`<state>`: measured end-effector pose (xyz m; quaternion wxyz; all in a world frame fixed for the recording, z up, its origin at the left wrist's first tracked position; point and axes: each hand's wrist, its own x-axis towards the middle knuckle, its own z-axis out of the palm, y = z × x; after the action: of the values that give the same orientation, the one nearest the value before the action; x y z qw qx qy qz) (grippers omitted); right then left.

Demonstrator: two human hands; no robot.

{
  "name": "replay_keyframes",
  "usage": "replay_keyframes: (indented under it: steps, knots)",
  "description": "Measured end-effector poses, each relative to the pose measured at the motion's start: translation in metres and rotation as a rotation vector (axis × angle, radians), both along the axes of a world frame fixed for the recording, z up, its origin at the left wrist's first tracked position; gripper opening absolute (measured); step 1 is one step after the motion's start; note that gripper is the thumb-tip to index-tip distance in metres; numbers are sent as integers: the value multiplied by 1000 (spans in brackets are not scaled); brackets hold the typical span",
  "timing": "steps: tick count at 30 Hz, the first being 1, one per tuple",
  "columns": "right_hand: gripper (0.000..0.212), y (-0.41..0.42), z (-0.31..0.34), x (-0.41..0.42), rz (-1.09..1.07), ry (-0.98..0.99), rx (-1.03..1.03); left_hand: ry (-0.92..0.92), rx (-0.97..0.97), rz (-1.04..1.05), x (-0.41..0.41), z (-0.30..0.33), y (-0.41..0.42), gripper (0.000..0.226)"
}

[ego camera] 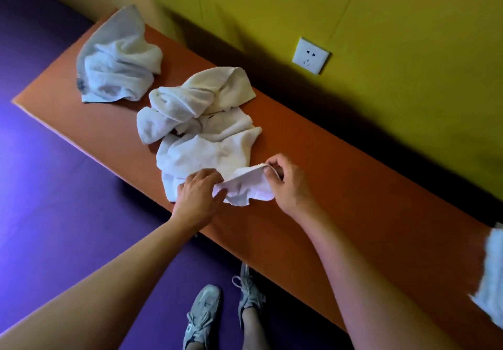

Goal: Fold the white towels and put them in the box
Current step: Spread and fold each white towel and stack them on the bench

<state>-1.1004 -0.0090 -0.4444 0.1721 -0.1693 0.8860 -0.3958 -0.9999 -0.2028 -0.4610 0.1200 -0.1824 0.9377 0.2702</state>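
A heap of crumpled white towels (198,121) lies in the middle of the orange bench (340,186). My left hand (200,196) and my right hand (285,181) both pinch the near edge of one white towel (245,186) from that heap, lifting its edge slightly off the bench. Another crumpled white towel (119,64) sits apart at the bench's far left end. A further white towel (490,276) shows at the right edge of the view. No box is in view.
The bench runs along a yellow-green wall with a white socket (310,55). Purple floor (54,186) lies to the left and below. My feet in grey sneakers (204,317) stand beside the bench's near edge.
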Motion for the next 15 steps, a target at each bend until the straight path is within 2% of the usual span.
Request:
replay_keyframes:
  steps: [5, 9, 12, 15]
  knots:
    - [13, 40, 52, 40, -193, -26, -118, 81, 154, -52, 10, 55, 23, 11]
    - [12, 60, 107, 62, -349, -29, -233, 222, 185, -206, 23, 113, 35, 6]
    - [4, 66, 157, 77, -540, -84, -408, 242, 288, -246, 24, 159, 44, 12]
    - [10, 74, 202, 91, -744, -94, -535, 271, 372, -273, 25, 203, 57, 14]
